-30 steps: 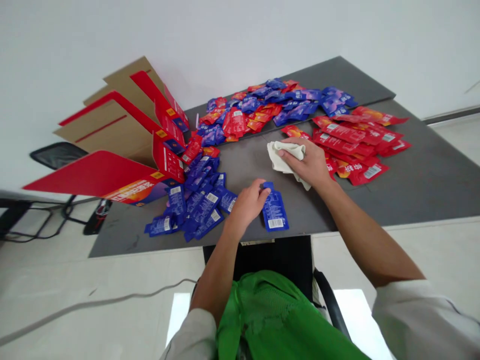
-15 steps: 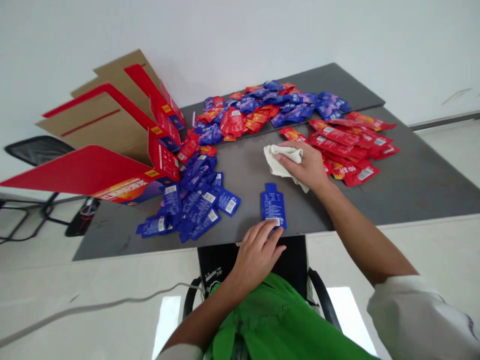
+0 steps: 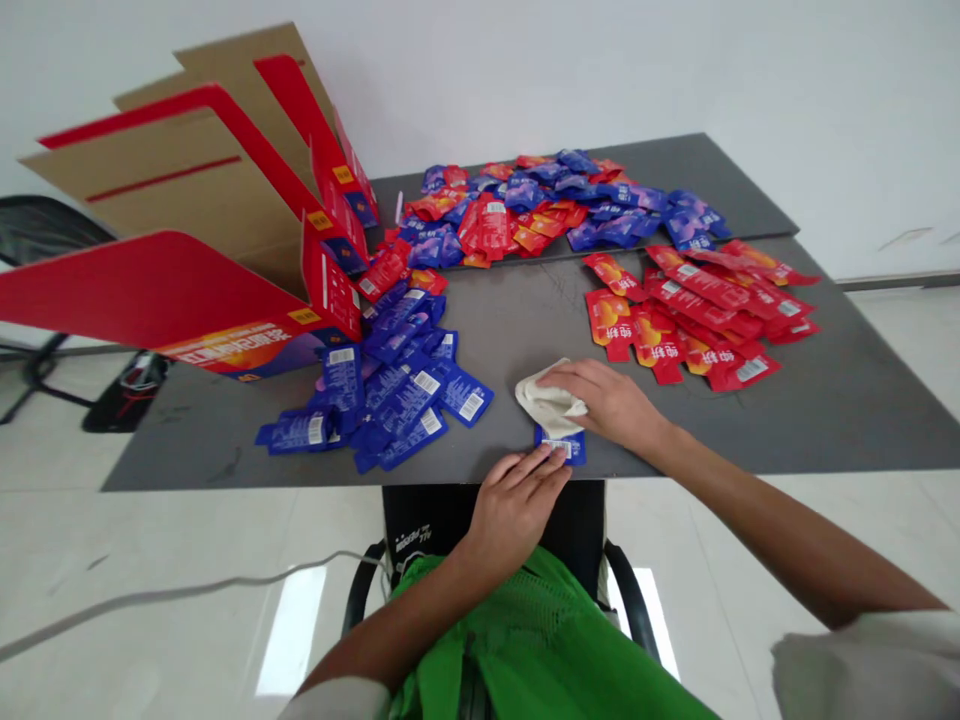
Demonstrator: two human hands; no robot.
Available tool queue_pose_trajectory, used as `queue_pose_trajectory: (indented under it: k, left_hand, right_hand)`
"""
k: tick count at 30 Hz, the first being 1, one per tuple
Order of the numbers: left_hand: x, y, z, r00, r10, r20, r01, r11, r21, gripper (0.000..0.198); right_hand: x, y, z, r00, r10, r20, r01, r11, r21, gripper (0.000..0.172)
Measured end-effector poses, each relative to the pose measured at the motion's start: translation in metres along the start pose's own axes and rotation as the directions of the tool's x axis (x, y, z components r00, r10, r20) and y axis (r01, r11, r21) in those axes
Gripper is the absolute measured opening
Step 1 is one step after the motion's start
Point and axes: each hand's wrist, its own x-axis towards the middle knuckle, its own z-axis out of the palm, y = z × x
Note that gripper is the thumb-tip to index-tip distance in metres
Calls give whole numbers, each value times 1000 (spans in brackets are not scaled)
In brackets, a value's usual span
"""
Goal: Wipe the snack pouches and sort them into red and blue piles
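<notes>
A blue sachet lies flat near the table's front edge, most of it hidden under a white cloth. My right hand grips that cloth and presses it onto the sachet. With fingers stretched out flat, my left hand rests its fingertips on the sachet's lower end. Left of both hands is a loose pile of blue sachets, several with barcodes facing up. Beyond my right hand lies a heap of red sachets.
Red cartons with raised cardboard flaps stand along the table's left side. A mixed row of red and blue sachets runs along the back of the grey table. A black chair stands at the front edge.
My right hand has brought the cloth down and toward me, from the bare table beside the red sachets onto the blue sachet. My left hand stays at the sachet's lower end. The view has shifted slightly.
</notes>
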Motion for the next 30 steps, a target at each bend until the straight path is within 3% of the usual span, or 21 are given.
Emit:
queue_pose_trajectory:
  k: [3,6,10,13,16,21,26,28,30]
  left_hand:
    - [1,-1,0,1000,-16,11,16,1000,-24,25]
    - [3,0,1,999,-37,4,37,998,-55,23]
    - [2,3,2,997,-76,-25,73,993,-95,22]
    - [1,4,4,995,-96,-41,91,991,-97,16]
    - [0,4,4,994,-98,-43,94,991,-98,13]
    - [0,2,2,996,-84,-12,81,988,-131,24]
    - [-1,3,4,994,-106,-21,101,982,-157,23]
    - [-1,4,5,992,-123,-15,119,979,-163,24]
    - [-1,5,4,991,-131,-15,127,977,-170,24]
  right_hand:
    - [27,30,-5,998,65,5,-64,995,-80,42]
    - [44,36,-19,994,99,-36,-102,988,-117,39]
    - [27,-3,-34,979,103,-175,-109,994,-28,49]
    - [-3,-39,-30,999,-30,-16,30,999,16,54]
    - [-21,-52,-16,993,-92,68,89,994,57,50]
    - [4,-12,-3,998,-34,54,33,999,14,46]
    - [47,37,-10,997,59,54,-51,989,-137,41]
    - [50,36,-21,996,84,-25,-87,983,-162,44]
    - [42,20,-33,985,89,-146,-108,986,-129,50]
